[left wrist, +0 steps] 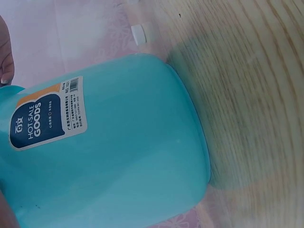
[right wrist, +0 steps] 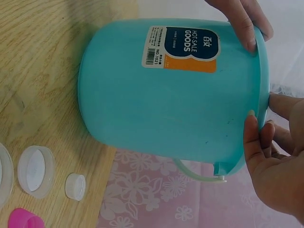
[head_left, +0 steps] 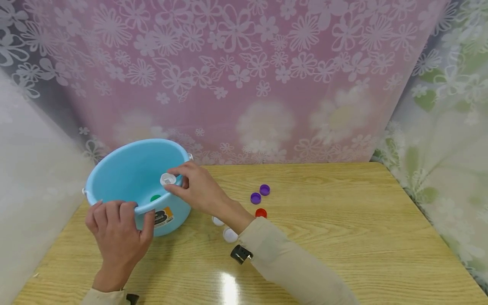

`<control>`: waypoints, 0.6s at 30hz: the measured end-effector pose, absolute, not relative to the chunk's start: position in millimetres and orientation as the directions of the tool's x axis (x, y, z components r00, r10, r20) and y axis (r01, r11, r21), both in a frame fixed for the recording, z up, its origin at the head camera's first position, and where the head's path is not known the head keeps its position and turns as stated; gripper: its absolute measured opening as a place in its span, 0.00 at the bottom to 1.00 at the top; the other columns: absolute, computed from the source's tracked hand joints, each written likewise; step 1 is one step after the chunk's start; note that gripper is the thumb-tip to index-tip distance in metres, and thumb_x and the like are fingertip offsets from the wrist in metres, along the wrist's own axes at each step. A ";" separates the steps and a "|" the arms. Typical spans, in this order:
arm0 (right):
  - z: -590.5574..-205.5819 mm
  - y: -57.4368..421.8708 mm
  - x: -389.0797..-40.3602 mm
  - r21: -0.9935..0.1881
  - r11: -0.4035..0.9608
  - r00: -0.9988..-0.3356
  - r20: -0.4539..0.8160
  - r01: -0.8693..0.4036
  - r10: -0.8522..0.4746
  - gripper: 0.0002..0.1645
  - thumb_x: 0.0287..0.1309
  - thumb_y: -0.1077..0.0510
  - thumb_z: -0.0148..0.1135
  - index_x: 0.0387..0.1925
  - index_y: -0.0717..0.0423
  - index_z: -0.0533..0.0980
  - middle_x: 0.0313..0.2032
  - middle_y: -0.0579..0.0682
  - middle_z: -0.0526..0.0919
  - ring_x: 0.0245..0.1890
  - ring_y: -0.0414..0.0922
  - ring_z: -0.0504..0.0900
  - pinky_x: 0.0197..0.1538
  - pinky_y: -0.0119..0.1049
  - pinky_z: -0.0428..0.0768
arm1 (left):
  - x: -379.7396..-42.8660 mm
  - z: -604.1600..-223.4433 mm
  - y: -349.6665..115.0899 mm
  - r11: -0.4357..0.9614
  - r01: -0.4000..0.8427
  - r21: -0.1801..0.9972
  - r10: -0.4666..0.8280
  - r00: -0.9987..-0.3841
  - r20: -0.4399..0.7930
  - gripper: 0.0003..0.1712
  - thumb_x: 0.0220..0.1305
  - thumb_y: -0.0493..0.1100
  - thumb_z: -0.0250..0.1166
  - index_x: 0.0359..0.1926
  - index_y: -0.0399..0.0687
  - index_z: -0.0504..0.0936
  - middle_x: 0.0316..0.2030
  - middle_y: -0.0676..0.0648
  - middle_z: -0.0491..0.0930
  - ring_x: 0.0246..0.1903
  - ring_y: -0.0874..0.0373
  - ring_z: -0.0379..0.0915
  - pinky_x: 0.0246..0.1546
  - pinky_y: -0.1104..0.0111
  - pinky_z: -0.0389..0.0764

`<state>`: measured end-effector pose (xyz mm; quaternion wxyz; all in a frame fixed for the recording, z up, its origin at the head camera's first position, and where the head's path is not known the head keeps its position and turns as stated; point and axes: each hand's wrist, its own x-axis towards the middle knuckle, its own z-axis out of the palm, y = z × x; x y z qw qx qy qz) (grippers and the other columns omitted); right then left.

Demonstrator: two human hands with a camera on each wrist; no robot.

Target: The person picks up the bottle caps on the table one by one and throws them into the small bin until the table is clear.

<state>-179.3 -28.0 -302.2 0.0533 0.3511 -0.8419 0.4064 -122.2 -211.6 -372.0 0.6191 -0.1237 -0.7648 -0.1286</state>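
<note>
A light blue bucket [head_left: 175, 212] stands at the left of the table, tilted toward the front in the head view, a printed label [left wrist: 47, 114] on its side. My left hand [head_left: 118, 233] grips its front rim, fingers over the edge and thumb on the outer wall. Just inside the right part of the rim, my right hand [head_left: 200, 186] pinches a white bottle cap [head_left: 167, 179] between thumb and fingers. Lower in the bucket a green cap [head_left: 155, 198] is partly visible. The held cap is hidden in both wrist views.
Right of the bucket lie two purple caps [head_left: 256, 198], a red cap [head_left: 261, 213] and white caps [head_left: 230, 235], partly behind my right forearm. The right wrist view shows a small white cap [right wrist: 75, 186] near the table's back edge. A flowered curtain [head_left: 267, 84] hangs behind.
</note>
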 end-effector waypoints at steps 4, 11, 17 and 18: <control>-303.3 -27.5 -181.0 -0.646 0.416 -0.743 0.384 -0.640 -0.548 0.26 0.60 0.51 0.63 0.57 0.57 0.75 0.43 0.45 0.75 0.26 0.34 0.70 0.29 0.23 0.70 | -124.2 -372.9 -212.0 0.935 0.352 0.043 0.028 -0.196 0.980 0.22 0.59 0.52 0.51 0.25 0.34 0.66 0.25 0.34 0.63 0.29 0.37 0.55 0.51 0.44 0.57; -304.6 -19.3 -183.0 -0.692 0.364 -0.736 0.361 -0.623 -0.573 0.27 0.61 0.53 0.61 0.60 0.58 0.72 0.45 0.46 0.73 0.29 0.34 0.72 0.31 0.24 0.72 | -126.3 -374.2 -212.8 0.934 0.356 0.042 0.033 -0.204 0.978 0.22 0.59 0.52 0.51 0.26 0.34 0.66 0.25 0.34 0.63 0.29 0.37 0.55 0.50 0.44 0.56; -305.9 -3.4 -186.5 -0.734 0.335 -0.757 0.360 -0.591 -0.546 0.25 0.63 0.53 0.59 0.60 0.56 0.72 0.52 0.48 0.73 0.33 0.36 0.74 0.34 0.26 0.75 | -125.8 -374.3 -213.5 0.932 0.358 0.052 0.031 -0.221 0.975 0.23 0.59 0.53 0.51 0.26 0.34 0.66 0.25 0.34 0.63 0.30 0.36 0.55 0.50 0.43 0.56; -306.2 0.1 -187.6 -0.736 0.334 -0.760 0.365 -0.589 -0.537 0.25 0.63 0.53 0.59 0.60 0.56 0.72 0.53 0.48 0.73 0.33 0.36 0.74 0.34 0.27 0.76 | -126.0 -374.2 -213.6 0.932 0.357 0.056 0.027 -0.226 0.974 0.23 0.59 0.53 0.51 0.26 0.34 0.66 0.25 0.34 0.63 0.30 0.36 0.55 0.50 0.43 0.56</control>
